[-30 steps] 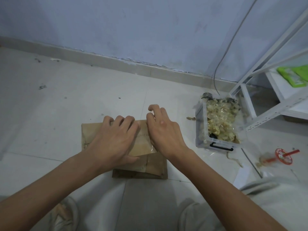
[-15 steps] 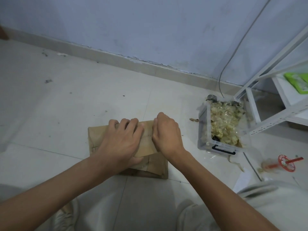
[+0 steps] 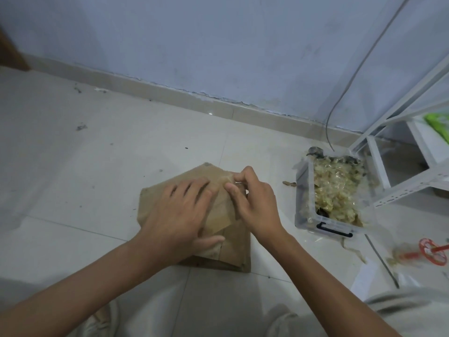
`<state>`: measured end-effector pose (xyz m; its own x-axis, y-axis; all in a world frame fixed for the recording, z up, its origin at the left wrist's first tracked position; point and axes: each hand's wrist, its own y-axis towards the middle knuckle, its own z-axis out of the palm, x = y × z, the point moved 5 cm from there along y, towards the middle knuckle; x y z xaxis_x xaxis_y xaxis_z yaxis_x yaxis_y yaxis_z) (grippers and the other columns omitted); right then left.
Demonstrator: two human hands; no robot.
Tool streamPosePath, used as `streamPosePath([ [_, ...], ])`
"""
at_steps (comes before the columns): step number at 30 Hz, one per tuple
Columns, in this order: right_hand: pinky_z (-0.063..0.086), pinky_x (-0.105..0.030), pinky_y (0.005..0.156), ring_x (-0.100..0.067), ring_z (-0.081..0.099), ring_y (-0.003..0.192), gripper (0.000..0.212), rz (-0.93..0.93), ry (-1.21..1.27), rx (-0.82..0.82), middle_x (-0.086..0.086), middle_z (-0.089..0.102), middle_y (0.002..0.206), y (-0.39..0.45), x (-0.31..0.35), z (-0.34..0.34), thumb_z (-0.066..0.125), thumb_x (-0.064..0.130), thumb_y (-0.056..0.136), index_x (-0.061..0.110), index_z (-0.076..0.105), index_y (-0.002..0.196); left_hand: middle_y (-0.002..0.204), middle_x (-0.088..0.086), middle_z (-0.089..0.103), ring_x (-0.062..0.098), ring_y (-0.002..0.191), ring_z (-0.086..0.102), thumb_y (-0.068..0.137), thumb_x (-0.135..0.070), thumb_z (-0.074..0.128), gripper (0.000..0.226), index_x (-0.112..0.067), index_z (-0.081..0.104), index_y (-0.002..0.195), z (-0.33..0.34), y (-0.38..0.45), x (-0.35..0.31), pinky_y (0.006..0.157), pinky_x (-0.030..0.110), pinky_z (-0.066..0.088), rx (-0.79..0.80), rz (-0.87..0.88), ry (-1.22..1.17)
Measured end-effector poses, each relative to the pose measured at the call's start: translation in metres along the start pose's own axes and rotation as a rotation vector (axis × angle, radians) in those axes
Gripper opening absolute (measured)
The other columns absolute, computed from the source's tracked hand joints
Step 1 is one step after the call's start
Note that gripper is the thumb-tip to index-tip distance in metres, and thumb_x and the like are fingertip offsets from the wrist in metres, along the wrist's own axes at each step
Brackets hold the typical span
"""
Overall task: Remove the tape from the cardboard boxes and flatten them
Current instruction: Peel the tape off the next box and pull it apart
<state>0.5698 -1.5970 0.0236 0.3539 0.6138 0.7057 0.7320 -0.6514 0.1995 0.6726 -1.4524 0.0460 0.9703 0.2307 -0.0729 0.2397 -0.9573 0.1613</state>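
Left hand flat on cardboard box — grip apart; right hand pinches tape.

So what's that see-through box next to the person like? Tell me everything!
The bin is clear plastic and has no lid on. A black handle sits on its near end. It is heaped with crumpled, yellowish tape, with something dark at the far end. It stands on the floor beside the white shelf, to the right of the cardboard. Neither hand touches it.

Left hand flat, fingers spread — right hand pinching
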Motion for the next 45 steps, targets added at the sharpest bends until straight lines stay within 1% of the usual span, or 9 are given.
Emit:
streamPosePath([
  [4, 0.054, -0.036, 0.066, -0.006, 0.07, 0.086, 0.014, -0.164, -0.113, -0.007, 0.035, 0.061, 0.131, -0.008, 0.012, 0.001, 0.053, 0.038, 0.108, 0.028, 0.046, 0.101, 0.16, -0.011, 0.023, 0.021, 0.142, 0.033, 0.065, -0.089, 0.06, 0.099, -0.046, 0.032, 0.15, -0.003, 0.016, 0.038, 0.112, 0.044, 0.034, 0.131, -0.282, -0.485],
  [7, 0.055, -0.032, 0.065, -0.006, 0.071, 0.088, 0.012, -0.23, -0.04, -0.044, 0.028, 0.067, 0.13, -0.017, 0.024, 0.004, 0.051, 0.036, 0.108, 0.025, 0.05, 0.103, 0.165, -0.018, 0.009, 0.018, 0.153, 0.022, 0.058, -0.091, 0.069, 0.103, -0.066, 0.027, 0.148, 0.004, 0.022, 0.053, 0.12, 0.045, 0.032, 0.298, -0.299, -0.786],
  [12, 0.052, -0.041, 0.059, -0.015, 0.065, 0.064, 0.023, -0.203, -0.11, -0.057, 0.012, 0.075, 0.097, -0.022, 0.028, 0.006, 0.041, 0.04, 0.107, 0.022, 0.052, 0.1, 0.135, -0.016, 0.052, 0.002, 0.125, 0.052, 0.067, -0.083, 0.071, 0.072, -0.055, 0.051, 0.13, 0.021, 0.017, 0.029, 0.106, 0.039, 0.049, 0.399, -0.246, -0.953],
  [19, 0.048, -0.043, 0.057, -0.019, 0.058, 0.058, 0.027, -0.122, -0.16, -0.006, 0.008, 0.06, 0.071, -0.023, 0.031, 0.009, 0.032, 0.045, 0.105, 0.023, 0.043, 0.094, 0.117, -0.008, 0.054, 0.011, 0.109, 0.056, 0.074, -0.06, 0.064, 0.044, -0.042, 0.052, 0.111, 0.03, 0.005, 0.012, 0.091, 0.041, 0.051, 0.419, -0.402, -0.993],
  [22, 0.047, -0.042, 0.058, -0.014, 0.056, 0.061, 0.02, -0.051, -0.055, 0.013, 0.007, 0.057, 0.071, -0.024, 0.029, 0.011, 0.042, 0.034, 0.108, 0.022, 0.042, 0.092, 0.104, -0.004, 0.053, 0.011, 0.095, 0.051, 0.084, -0.048, 0.065, 0.021, -0.037, 0.049, 0.092, 0.029, 0.0, 0.002, 0.074, 0.032, 0.039, 0.354, -0.432, -1.043],
  [26, 0.042, -0.036, 0.058, -0.016, 0.055, 0.066, 0.021, 0.03, 0.043, -0.015, 0.006, 0.056, 0.07, -0.02, 0.028, 0.008, 0.048, 0.025, 0.11, 0.017, 0.043, 0.091, 0.098, -0.005, 0.053, 0.013, 0.091, 0.049, 0.078, -0.053, 0.058, 0.02, -0.037, 0.048, 0.085, 0.025, 0.0, 0.003, 0.073, 0.032, 0.034, 0.334, -0.488, -1.102],
  [32, 0.042, -0.033, 0.058, -0.015, 0.056, 0.068, 0.02, 0.022, 0.08, -0.004, 0.007, 0.057, 0.071, -0.015, 0.036, 0.007, 0.049, 0.023, 0.109, 0.02, 0.043, 0.09, 0.116, -0.006, 0.058, 0.013, 0.112, 0.056, 0.079, -0.07, 0.054, 0.041, -0.04, 0.057, 0.108, 0.032, -0.004, 0.01, 0.095, 0.037, 0.046, 0.299, -0.513, -1.108],
  [38, 0.045, -0.029, 0.062, -0.01, 0.059, 0.077, 0.013, 0.009, 0.109, -0.13, 0.015, 0.06, 0.081, -0.011, 0.033, -0.002, 0.049, 0.019, 0.109, 0.013, 0.05, 0.097, 0.16, -0.01, 0.031, 0.021, 0.139, 0.044, 0.045, -0.102, 0.058, 0.132, -0.051, 0.013, 0.158, 0.037, -0.008, 0.027, 0.117, 0.043, 0.036, 0.535, -0.678, -1.205],
  [45, 0.046, -0.03, 0.067, -0.012, 0.059, 0.078, 0.015, -0.053, 0.103, -0.143, 0.012, 0.058, 0.088, -0.021, 0.043, 0.011, 0.042, 0.022, 0.109, 0.031, 0.046, 0.097, 0.144, -0.006, 0.036, 0.018, 0.128, 0.049, 0.042, -0.08, 0.082, 0.123, -0.062, 0.02, 0.146, 0.028, 0.0, 0.032, 0.111, 0.042, 0.046, 0.535, -0.621, -1.094],
])
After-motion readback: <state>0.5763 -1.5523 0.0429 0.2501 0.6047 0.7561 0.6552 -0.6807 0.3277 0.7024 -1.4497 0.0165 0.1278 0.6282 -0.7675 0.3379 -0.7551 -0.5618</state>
